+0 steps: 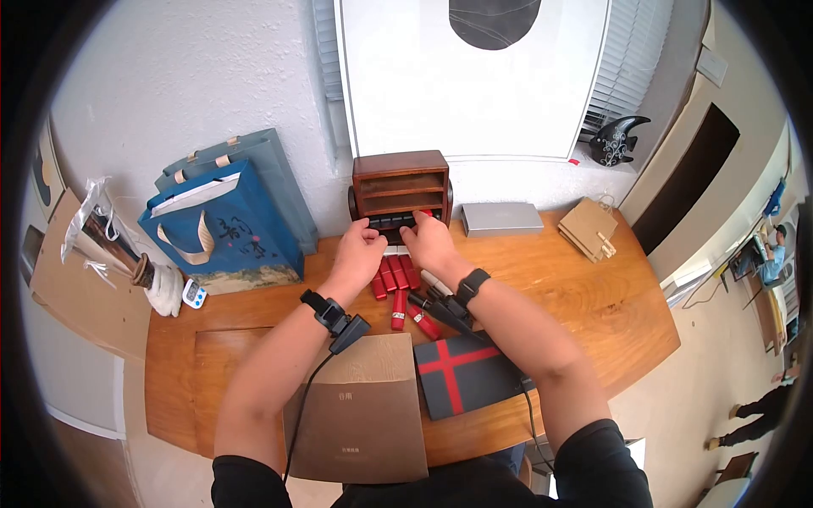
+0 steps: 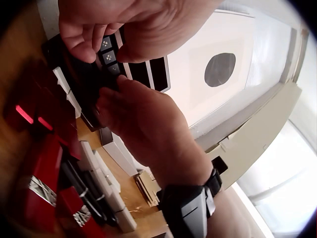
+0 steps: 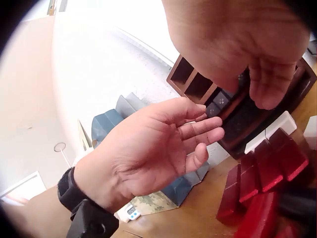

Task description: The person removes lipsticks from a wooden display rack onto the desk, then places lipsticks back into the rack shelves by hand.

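Boxes (image 2: pixel 108 57), black and flower-printed, stand in 1 row at the low front of the wooden shelf cabinet (image 1: pixel 400 165), between your 2 hands; the left wrist view shows 3 printed faces. You have the left hand (image 1: pixel 357 254) at the left of the cabinet front, its fingers relaxed and a little apart, tips beside the row. Your right hand (image 1: pixel 432 245) is at the right of the cabinet front, thumb near the end of the row; I cannot tell whether it pinches a box.

Judging by the look, each box should be light and rather stiff, like thin card, but its edges may dent if you squeeze hard. The surface seems smooth, so it could slip from your fingertips. It is better that you take hold by 2 opposite sides, gently, away from the printed face. Red boxes (image 1: pixel 398 273) lie before the cabinet, between your wrists, so mind them.
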`<state>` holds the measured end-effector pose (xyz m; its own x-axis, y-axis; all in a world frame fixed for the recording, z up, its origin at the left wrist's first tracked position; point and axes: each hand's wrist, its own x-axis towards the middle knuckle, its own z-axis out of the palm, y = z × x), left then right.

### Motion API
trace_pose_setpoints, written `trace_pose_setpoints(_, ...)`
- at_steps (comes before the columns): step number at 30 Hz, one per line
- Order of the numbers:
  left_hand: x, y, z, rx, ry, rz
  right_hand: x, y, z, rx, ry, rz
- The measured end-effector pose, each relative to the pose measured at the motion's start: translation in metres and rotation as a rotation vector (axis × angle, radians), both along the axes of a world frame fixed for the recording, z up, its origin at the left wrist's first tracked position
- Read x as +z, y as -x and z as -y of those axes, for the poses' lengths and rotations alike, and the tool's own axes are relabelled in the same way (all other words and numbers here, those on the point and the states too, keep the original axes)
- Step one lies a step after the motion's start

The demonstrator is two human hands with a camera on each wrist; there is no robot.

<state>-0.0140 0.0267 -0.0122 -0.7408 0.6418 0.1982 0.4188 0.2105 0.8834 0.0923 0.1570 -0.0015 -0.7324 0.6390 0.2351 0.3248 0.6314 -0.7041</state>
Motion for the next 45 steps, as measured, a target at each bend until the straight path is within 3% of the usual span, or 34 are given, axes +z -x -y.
trace_pose_setpoints(4,-0.004,-0.003,0.009,-0.015,-0.061,0.167,-0.008,-0.007,0.012,-0.086,-0.083,-0.123)
trace_pose_setpoints(6,0.003,-0.005,0.013,-0.019,-0.105,0.238,-0.007,-0.013,0.013,-0.11,0.051,-0.187)
trace_pose_setpoints(8,0.014,-0.009,0.016,-0.002,-0.198,0.563,-0.011,-0.006,0.006,-0.13,0.116,-0.199)
trace_pose_setpoints(10,0.017,-0.003,0.008,-0.007,-0.192,0.607,-0.005,-0.003,0.006,-0.144,0.178,-0.215)
trace_pose_setpoints(12,0.019,0.002,0.002,-0.01,-0.19,0.651,0.009,-0.002,0.011,-0.148,0.638,-0.299)
trace_pose_setpoints(13,0.02,0.002,0.001,-0.035,-0.204,0.721,0.009,0.0,0.012,-0.142,0.634,-0.299)
trace_pose_setpoints(15,0.017,0.004,0.003,-0.055,-0.216,0.801,0.001,0.001,0.013,-0.086,0.92,-0.422)
trace_pose_setpoints(21,0.019,-0.012,0.044,-0.166,-0.199,0.845,0.003,-0.031,0.044,-0.012,1.18,-0.436)
trace_pose_setpoints(23,0.023,-0.02,0.066,-0.157,-0.078,0.828,0.003,-0.037,0.057,0.003,1.223,-0.394)
trace_pose_setpoints(31,0.033,-0.021,0.123,-0.046,0.178,0.721,-0.015,-0.026,0.103,0.061,1.169,-0.162)
trace_pose_setpoints(33,0.026,-0.015,0.127,-0.04,0.27,0.686,-0.017,-0.022,0.104,0.148,1.143,0.03)
trace_pose_setpoints(35,0.02,-0.006,0.128,-0.039,0.348,0.652,-0.013,-0.02,0.101,0.196,1.147,0.044)
trace_pose_setpoints(37,0.017,0.004,0.128,-0.155,0.567,0.501,-0.007,-0.024,0.1,0.209,1.066,0.129)
trace_pose_setpoints(38,0.017,0.005,0.127,-0.157,0.563,0.504,-0.007,-0.026,0.097,0.207,1.062,0.132)
trace_pose_setpoints(40,0.017,0.006,0.123,-0.197,0.612,0.415,-0.003,-0.034,0.09,0.378,0.498,0.268)
trace_pose_setpoints(43,0.022,0.005,0.121,-0.256,0.713,0.261,0.014,-0.052,0.078,0.377,0.33,0.306)
trace_pose_setpoints(44,0.026,0.004,0.119,-0.261,0.71,0.263,0.002,-0.053,0.073,0.321,0.134,0.135)
trace_pose_setpoints(45,0.03,0.003,0.116,-0.283,0.734,0.204,0.001,-0.057,0.066,0.317,0.133,0.139)
